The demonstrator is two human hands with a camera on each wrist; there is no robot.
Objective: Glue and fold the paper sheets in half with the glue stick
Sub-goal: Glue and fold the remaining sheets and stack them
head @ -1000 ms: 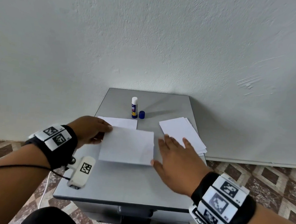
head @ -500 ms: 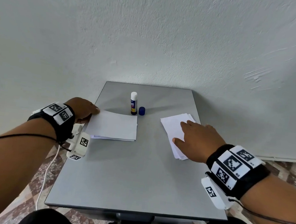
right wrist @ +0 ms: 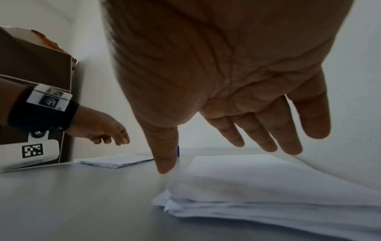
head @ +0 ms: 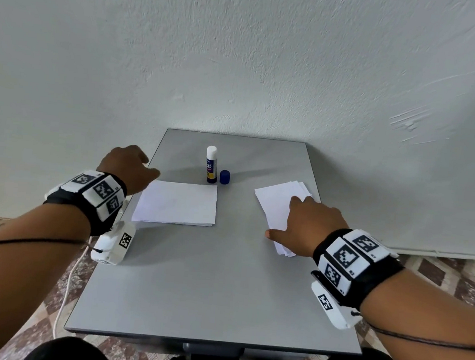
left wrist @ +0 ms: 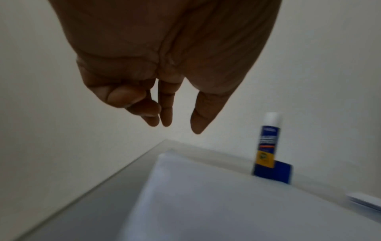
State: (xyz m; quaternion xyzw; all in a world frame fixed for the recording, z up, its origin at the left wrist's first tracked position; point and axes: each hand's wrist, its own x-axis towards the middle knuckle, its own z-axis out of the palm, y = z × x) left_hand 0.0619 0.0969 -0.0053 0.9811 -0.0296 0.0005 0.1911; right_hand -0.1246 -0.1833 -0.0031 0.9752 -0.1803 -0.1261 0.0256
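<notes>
A small pile of folded white sheets [head: 177, 203] [left wrist: 226, 203] [right wrist: 115, 160] lies on the left of the grey table [head: 215, 279]. My left hand [head: 128, 166] [left wrist: 175, 104] hovers just off its far-left corner, fingers loose and empty. On the right lies a stack of unfolded white sheets [head: 277, 201] [right wrist: 268, 187]. Over it hangs my right hand [head: 304, 227] [right wrist: 237, 138], fingers spread straight, thumb tip near the stack's left edge. An uncapped glue stick [head: 211, 164] [left wrist: 267, 143] stands upright at the back, its blue cap [head: 224, 177] [left wrist: 282, 172] beside it.
A white wall [head: 243, 49] rises right behind the table. Patterned floor tiles [head: 439, 274] show on both sides. A white cable [head: 67, 288] hangs off the table's left edge. A brown box-like object [right wrist: 35, 62] stands at the far left in the right wrist view.
The folded sheet has gone from the table's middle onto the left pile, and my left hand has let go of it. My right hand moved from the middle over to the right stack.
</notes>
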